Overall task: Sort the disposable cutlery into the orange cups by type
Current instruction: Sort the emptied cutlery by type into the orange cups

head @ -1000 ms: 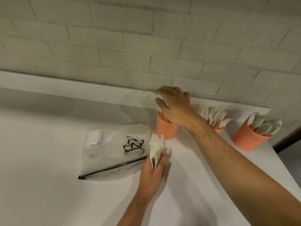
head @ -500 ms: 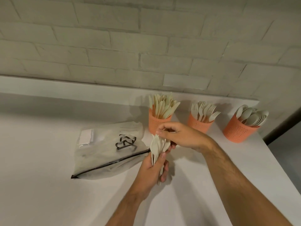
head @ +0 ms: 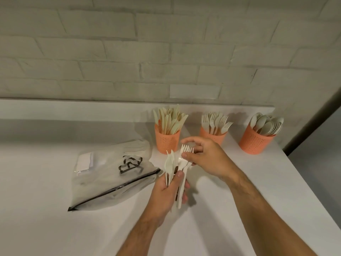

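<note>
Three orange cups stand on the desk [head: 239, 182] along the brick wall, and one clear zip bag [head: 110, 174] lies left of the knife cup [head: 167, 140]. My left hand [head: 166, 193] sits in front of the knife cup, fingers curled around a mixed bundle of white cutlery [head: 175, 167] held upright. My right hand [head: 206, 157] reaches in from the right, thumb and fingers pinching a fork [head: 185, 154] at the top of that bundle. The knife cup holds knives, the fork cup [head: 212, 134] right of it holds forks, and the spoon cup [head: 253, 140] farthest right holds spoons.
</note>
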Tool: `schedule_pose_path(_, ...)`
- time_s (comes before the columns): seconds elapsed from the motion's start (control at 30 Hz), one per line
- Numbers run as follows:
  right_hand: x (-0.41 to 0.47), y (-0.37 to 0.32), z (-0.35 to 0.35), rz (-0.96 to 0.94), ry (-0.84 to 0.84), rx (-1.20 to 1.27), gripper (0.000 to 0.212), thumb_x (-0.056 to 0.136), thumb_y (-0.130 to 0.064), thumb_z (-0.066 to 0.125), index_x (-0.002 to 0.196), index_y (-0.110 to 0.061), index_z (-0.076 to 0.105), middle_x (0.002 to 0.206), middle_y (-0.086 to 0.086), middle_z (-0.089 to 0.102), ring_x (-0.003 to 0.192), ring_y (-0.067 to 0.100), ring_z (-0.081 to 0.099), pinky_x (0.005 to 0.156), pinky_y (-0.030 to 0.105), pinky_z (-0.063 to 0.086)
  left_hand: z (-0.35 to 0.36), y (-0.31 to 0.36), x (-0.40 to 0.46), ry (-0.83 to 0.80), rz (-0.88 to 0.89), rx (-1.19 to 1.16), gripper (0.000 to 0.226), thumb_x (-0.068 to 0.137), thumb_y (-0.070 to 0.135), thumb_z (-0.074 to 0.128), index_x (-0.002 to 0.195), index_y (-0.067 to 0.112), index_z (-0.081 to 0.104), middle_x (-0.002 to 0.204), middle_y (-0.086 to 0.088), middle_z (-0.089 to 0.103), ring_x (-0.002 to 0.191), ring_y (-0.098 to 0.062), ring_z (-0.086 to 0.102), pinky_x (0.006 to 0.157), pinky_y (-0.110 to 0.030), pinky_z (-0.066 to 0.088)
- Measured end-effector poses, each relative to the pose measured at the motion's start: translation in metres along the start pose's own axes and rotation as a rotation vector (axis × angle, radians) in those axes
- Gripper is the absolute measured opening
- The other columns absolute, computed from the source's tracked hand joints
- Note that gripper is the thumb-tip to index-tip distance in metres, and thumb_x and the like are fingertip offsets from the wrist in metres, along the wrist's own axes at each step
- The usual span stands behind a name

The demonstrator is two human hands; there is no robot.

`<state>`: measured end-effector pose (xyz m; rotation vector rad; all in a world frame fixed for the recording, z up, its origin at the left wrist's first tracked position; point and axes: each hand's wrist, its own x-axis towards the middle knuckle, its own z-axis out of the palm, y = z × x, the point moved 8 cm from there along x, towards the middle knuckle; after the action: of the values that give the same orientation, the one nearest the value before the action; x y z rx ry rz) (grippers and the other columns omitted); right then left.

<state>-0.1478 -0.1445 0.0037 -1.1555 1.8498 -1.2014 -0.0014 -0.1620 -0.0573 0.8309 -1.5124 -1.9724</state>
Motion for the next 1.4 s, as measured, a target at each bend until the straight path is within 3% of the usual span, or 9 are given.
schedule_pose_path(0.1,-0.006,0.005,-0.004,0.028,-0.041,0.026,0.032,0.088,-0.009,0.074,0.111,-0.032,0.072,0.112,0.004,0.07,0.1,0.019,0.07,0.073,0.032,0.062,0.007,-0.001,0.004,-0.023,0.023,0.078,0.025,0.101,0.027,0.05,0.092,0.006,0.061,0.076,-0.007,0.064,0.055,-0.023,0.051,0.054,-0.028,0.045)
schedule_pose_path(0.33,-0.002,-0.028,-0.075,-0.092,0.208,0.043,0.033,0.09,0.004,0.066,0.1,-0.027,0.071,0.102,0.0,0.072,0.089,0.017,0.072,0.074,0.032,0.063,0.013,-0.01,0.019,0.042,0.0,0.0,0.018,0.1,0.021,0.051,0.111,0.019,0.065,0.085,-0.005,0.074,0.073,-0.022,0.073,0.064,-0.034,0.059)
schedule_pose_path(0.53,0.007,-0.068,-0.158,-0.338,0.668,-0.247,0.032,0.092,-0.004,0.066,0.115,-0.025,0.069,0.089,-0.004,0.069,0.079,0.017,0.072,0.078,0.043,0.061,0.001,-0.035,0.028,0.127,-0.016,0.196,0.019,0.1,0.024,0.053,0.09,0.01,0.062,0.05,0.011,0.035,0.042,-0.006,0.028,0.043,-0.016,0.028)
schedule_pose_path(0.87,0.045,-0.022,-0.122,-0.326,0.531,-0.804,0.033,0.095,-0.011,0.063,0.127,-0.017,0.066,0.1,0.014,0.075,0.089,0.032,0.07,0.079,0.034,0.053,-0.008,-0.046,0.035,0.148,-0.04,0.162,0.018,0.099,0.02,0.052,0.091,0.008,0.063,0.049,0.009,0.031,0.044,-0.01,0.026,0.045,-0.022,0.026)
schedule_pose_path(1.03,0.041,0.002,-0.103,-0.391,0.619,-1.056,0.032,0.093,-0.016,0.058,0.123,-0.016,0.069,0.121,0.005,0.072,0.125,0.037,0.058,0.1,0.054,0.041,-0.008,-0.046,0.035,0.161,-0.053,0.169,0.02,0.1,0.019,0.049,0.089,0.01,0.063,0.049,0.009,0.031,0.044,-0.01,0.026,0.044,-0.022,0.026)
schedule_pose_path(1.13,0.044,0.005,-0.103,-0.18,0.566,-1.052,0.039,0.099,-0.034,0.047,0.134,-0.023,0.06,0.152,-0.003,0.047,0.147,0.031,0.03,0.109,0.055,0.024,-0.009,-0.044,0.035,0.199,-0.034,0.231,0.02,0.098,0.021,0.05,0.087,0.012,0.063,0.047,0.012,0.036,0.043,-0.007,0.031,0.048,-0.023,0.029)
schedule_pose_path(1.23,0.027,-0.024,-0.084,-0.333,0.537,-0.885,0.038,0.091,-0.027,0.057,0.129,-0.024,0.064,0.144,0.0,0.053,0.133,0.033,0.043,0.101,0.053,0.037,-0.008,-0.044,0.035,0.219,-0.022,0.262,0.02,0.096,0.022,0.053,0.087,0.006,0.063,0.049,0.012,0.038,0.046,-0.008,0.032,0.052,-0.025,0.03)
schedule_pose_path(1.3,0.016,-0.042,-0.053,-0.472,0.24,-0.659,0.038,0.09,-0.018,0.065,0.126,-0.026,0.066,0.125,-0.005,0.061,0.114,0.013,0.054,0.098,0.036,0.046,-0.007,-0.044,0.035,0.204,-0.024,0.256,0.023,0.095,0.022,0.054,0.089,0.0,0.059,0.05,0.012,0.037,0.047,-0.008,0.031,0.053,-0.025,0.03)
schedule_pose_path(1.4,0.007,-0.034,-0.002,-0.34,-0.252,-0.567,0.047,0.087,-0.021,0.076,0.13,-0.032,0.064,0.12,-0.019,0.062,0.097,-0.001,0.059,0.085,0.011,0.045,-0.005,-0.041,0.033,0.157,-0.036,0.229,0.025,0.096,0.024,0.055,0.09,0.0,0.057,0.051,0.012,0.037,0.046,-0.009,0.031,0.049,-0.023,0.031)
